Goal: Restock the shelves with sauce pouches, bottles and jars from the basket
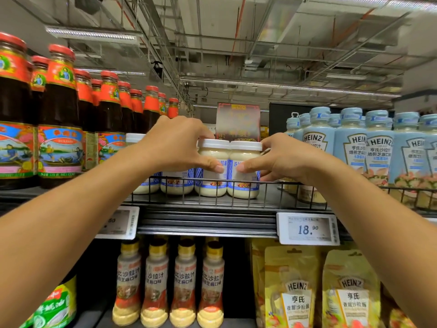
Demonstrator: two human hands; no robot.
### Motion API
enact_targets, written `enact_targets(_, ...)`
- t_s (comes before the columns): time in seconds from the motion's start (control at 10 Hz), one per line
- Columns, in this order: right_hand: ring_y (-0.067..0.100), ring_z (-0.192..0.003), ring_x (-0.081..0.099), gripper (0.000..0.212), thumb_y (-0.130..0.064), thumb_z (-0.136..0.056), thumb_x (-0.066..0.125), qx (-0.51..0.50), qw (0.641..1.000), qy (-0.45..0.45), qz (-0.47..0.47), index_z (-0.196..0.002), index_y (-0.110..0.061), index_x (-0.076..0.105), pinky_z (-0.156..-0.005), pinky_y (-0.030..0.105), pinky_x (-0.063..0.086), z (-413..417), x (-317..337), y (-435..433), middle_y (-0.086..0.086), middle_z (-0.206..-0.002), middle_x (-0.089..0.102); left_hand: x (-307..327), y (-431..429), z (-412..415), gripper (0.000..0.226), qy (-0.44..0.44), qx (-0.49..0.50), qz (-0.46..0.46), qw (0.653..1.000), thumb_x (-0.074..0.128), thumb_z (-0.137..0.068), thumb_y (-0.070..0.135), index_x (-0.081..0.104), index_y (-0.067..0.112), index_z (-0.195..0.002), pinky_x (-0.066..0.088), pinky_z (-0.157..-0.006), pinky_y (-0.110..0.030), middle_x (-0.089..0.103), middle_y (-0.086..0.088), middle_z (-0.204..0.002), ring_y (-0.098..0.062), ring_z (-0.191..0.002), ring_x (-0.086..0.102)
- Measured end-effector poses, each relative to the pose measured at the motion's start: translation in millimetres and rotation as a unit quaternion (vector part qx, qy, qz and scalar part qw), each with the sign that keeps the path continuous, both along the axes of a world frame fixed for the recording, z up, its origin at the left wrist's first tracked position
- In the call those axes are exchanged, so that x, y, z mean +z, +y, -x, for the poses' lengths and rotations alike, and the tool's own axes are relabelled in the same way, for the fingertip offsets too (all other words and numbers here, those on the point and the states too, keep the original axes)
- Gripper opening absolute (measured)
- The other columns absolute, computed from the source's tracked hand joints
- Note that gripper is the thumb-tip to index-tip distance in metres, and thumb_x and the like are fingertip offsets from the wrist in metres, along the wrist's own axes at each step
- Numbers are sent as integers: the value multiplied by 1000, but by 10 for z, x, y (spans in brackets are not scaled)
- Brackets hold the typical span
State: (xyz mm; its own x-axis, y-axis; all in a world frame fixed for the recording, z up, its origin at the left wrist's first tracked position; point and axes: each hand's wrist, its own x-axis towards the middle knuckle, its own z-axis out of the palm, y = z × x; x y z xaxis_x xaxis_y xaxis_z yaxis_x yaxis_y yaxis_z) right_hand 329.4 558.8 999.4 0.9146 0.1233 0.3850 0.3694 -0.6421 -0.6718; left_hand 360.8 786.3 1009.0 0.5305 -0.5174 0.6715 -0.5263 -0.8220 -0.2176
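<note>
Head view, centre frame: what have the hands got?

— Left hand (179, 147) is curled round the left jar (212, 183), right hand (283, 159) round the right jar (244, 185), thumbs on the labels. Both jars stand on the shelf (208, 218), touching each other, just behind the wire rail (269, 185).

How should they finish the step?

— I'd keep the bases flat and nudge the pair snug against the white-lidded jars (177, 185) at centre left, labels facing out. They should mind the Heinz bottles (350, 147) at right, since a knuckle could tip one. I'd release only once both jars sit steady.
</note>
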Motion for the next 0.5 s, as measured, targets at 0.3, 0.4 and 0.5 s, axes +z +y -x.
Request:
enact_targets(0.3, 21, -97, 68, 52, -56, -73, 80, -70, 994, -78, 33, -107, -21, 62, -82, 44, 62, 76, -60, 26, 4, -102, 69, -78, 0, 41, 88, -7, -38, 76, 996, 43, -61, 91, 64, 34, -124, 37, -96, -42, 64, 9, -117, -20, -116, 53)
enact_targets(0.4, 11, -93, 63, 58, -55, -81, 74, -119, 979, -159, 42, -125, -23, 54, -75, 33, 54, 99, -100, 30, -4, -105, 62, -113, -52, 27, 50, -52, -115, 153, 980, 66, -80, 65, 68, 29, -114, 42, -98, -45, 65, 11, -104, -18, -107, 56)
enact_targets(0.5, 8, -92, 60, 42, -45, -87, 71, -135, 959, -248, 37, -122, -26, 57, -72, 27, 47, 136, -148, 52, -7, -101, 62, -146, -113, 51, 29, -57, -174, 208, 961, 70, -85, 49, 69, 27, -104, 44, -92, -37, 66, 12, -93, -13, -94, 57)
